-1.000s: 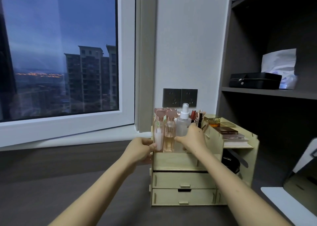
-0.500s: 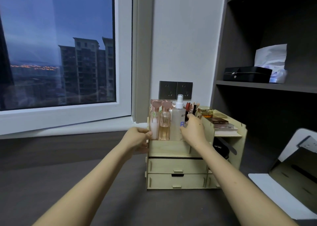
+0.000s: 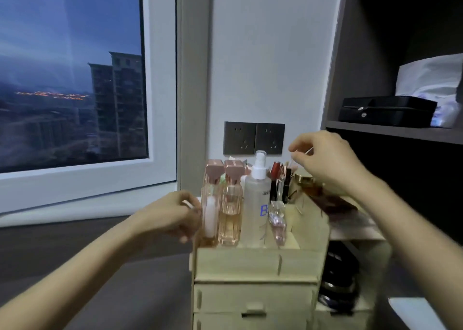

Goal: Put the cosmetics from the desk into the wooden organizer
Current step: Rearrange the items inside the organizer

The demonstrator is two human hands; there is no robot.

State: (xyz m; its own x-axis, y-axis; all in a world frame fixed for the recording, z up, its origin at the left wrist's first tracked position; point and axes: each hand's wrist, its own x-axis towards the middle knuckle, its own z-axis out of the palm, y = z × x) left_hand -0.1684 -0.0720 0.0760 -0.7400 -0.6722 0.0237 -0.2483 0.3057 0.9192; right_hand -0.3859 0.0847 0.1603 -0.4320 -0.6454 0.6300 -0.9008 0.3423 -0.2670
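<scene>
The right hand [image 3: 328, 164] is raised above the wooden organizer [image 3: 260, 262], its fingers pinched on a thin stick [image 3: 304, 152]. The left hand [image 3: 167, 215] is curled at the organizer's left side, beside the pink bottles [image 3: 221, 204]; its grip I cannot tell. The spray bottle [image 3: 256, 199] stands upright inside.

Left hand [image 3: 170, 213] curled low; right hand [image 3: 325, 161] raised, fingertips seemingly pinched.
</scene>
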